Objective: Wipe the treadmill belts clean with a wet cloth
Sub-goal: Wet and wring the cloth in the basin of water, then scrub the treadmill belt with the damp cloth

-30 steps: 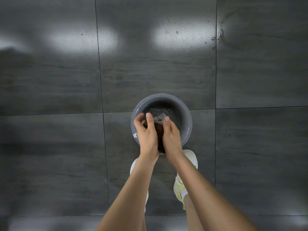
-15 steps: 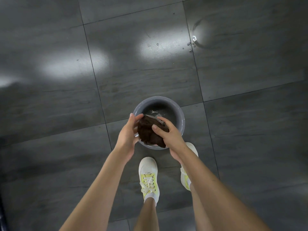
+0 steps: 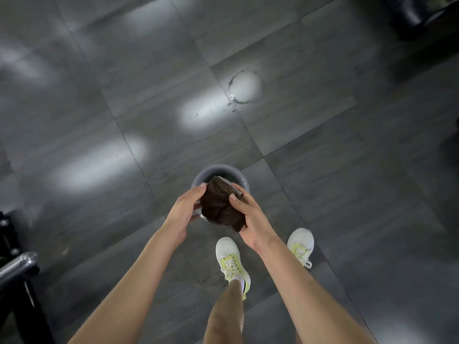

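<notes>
Grey tiled floor [image 3: 347,170] carries a round grey plastic basin [image 3: 219,168]. Bunched dark brown cloth [image 3: 219,207] is held directly above the basin. Left hand [image 3: 185,214] grip: fingers curled on the cloth's left side. Right hand [image 3: 250,219] grip: cupping the cloth, thumb on top.

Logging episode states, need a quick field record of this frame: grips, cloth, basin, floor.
left grip: fingers curled round cloth
right grip: holds cloth, thumb on top
cloth: dark brown, bunched, held over basin
basin: grey, on tiled floor, ahead of white shoes
floor: wet ring mark beyond basin
treadmill belt: not identifiable in view
</notes>
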The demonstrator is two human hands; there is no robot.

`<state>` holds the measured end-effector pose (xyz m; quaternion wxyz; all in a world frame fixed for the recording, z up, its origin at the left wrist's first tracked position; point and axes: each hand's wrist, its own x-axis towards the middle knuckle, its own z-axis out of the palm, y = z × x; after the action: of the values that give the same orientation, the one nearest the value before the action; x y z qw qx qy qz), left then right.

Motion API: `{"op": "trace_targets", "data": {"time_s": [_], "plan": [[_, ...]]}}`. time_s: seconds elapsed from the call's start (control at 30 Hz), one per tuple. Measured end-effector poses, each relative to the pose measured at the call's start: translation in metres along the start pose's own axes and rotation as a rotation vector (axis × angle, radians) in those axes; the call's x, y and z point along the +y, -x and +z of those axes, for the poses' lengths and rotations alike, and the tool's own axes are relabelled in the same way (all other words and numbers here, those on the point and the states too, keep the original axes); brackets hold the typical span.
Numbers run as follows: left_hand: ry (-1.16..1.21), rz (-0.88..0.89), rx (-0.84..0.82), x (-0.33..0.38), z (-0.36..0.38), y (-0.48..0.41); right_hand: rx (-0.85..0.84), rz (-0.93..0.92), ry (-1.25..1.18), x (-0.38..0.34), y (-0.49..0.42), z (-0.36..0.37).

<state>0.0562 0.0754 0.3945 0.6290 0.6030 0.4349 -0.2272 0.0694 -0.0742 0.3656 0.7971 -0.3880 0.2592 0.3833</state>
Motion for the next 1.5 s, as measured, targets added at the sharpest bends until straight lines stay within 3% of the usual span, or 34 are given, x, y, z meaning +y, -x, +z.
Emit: {"op": "trace_targets", "data": {"time_s": [0.13,0.3,0.53,0.87,1.03,1.3,1.5], "plan": [[0.007,0.190,-0.139,0.049,0.060,0.073,0.053,-0.152,-0.045,-0.057,0.080,-0.005],[-0.188,0.364,-0.336,0.092,0.193,0.159,0.110,-0.362,-0.251,-0.132,0.181,-0.065],[-0.800,0.599,-0.613,0.077,0.438,0.269,0.339,-0.622,-0.462,-0.202,0.372,-0.237],[-0.879,0.852,-0.846,0.002,0.735,0.479,0.588,-0.990,-0.674,-0.242,0.684,-0.490],[-0.922,0.909,-0.926,-0.019,0.870,0.535,0.682,-1.030,-0.788,-0.281,0.793,-0.593],[-0.935,0.913,-0.987,-0.048,1.141,0.594,0.809,-1.008,-0.762,-0.385,0.946,-0.783],[-0.932,0.859,-0.994,-0.077,1.333,0.650,0.726,-1.102,-0.772,-0.466,1.039,-0.915]]}}
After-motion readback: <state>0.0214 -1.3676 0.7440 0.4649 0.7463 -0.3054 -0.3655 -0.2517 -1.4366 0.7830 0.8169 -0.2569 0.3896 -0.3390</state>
